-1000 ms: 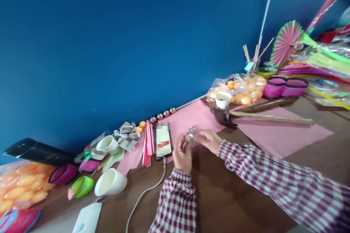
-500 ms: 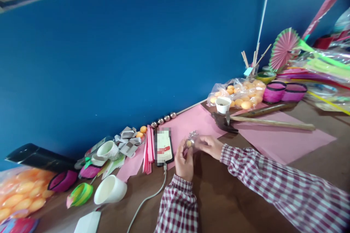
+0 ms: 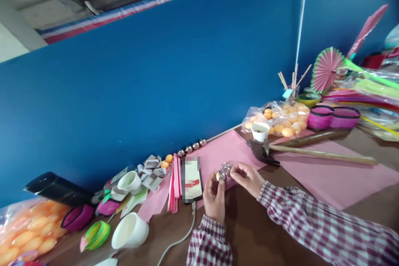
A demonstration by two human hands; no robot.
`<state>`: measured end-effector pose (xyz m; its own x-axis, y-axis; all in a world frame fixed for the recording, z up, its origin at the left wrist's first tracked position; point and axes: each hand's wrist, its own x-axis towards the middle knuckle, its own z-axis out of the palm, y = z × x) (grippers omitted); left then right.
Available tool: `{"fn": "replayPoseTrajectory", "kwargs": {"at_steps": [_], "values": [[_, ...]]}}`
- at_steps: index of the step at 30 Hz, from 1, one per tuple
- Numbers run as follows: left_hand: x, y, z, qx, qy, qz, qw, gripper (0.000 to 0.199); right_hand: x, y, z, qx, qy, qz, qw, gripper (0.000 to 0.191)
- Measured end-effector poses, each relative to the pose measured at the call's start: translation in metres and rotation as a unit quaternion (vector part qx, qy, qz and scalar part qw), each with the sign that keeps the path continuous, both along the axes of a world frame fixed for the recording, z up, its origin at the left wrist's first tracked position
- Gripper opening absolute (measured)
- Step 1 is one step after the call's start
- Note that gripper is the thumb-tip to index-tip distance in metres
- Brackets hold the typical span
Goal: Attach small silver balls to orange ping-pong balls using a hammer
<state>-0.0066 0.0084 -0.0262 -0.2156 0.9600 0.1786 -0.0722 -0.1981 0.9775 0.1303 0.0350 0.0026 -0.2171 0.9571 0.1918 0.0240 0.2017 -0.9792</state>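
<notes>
Between the thumb and fingers of my left hand (image 3: 214, 199) is a small shiny silver ball (image 3: 220, 176) with an orange patch. My right hand (image 3: 248, 178) is just to its right, thumb and index finger pinched together; whatever lies between those fingertips is too small to make out. A little pile of silver bits (image 3: 226, 168) lies behind the ball on the pink paper (image 3: 218, 149). Left of my hands is a phone (image 3: 191, 181) with a lit screen and a cable plugged in. Several silver balls (image 3: 196, 146) form a row along the wall.
A hammer (image 3: 324, 154) lies at the right, near a white cup (image 3: 260, 131) and a bag of orange balls (image 3: 288, 118). On the left stand a white paper cup (image 3: 130, 231), a green-yellow ring (image 3: 97, 235) and another bag of orange balls (image 3: 34, 228).
The camera view has tilted upward, so the table items sit lower. My right hand has drawn slightly away from the ball, which shows more clearly in my left hand.
</notes>
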Motion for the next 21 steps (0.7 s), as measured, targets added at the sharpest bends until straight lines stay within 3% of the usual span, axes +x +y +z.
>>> {"fn": "replayPoseTrajectory", "kwargs": {"at_steps": [8,21], "values": [[0.002,-0.003,0.011,-0.009,0.013,0.005,1.000,0.040,0.000,-0.002,0.000,0.052,-0.033,-0.002,0.998,0.015],[0.001,-0.003,0.006,0.014,0.039,-0.018,0.999,0.041,-0.003,-0.001,-0.007,0.076,-0.069,-0.010,0.995,0.008]]}}
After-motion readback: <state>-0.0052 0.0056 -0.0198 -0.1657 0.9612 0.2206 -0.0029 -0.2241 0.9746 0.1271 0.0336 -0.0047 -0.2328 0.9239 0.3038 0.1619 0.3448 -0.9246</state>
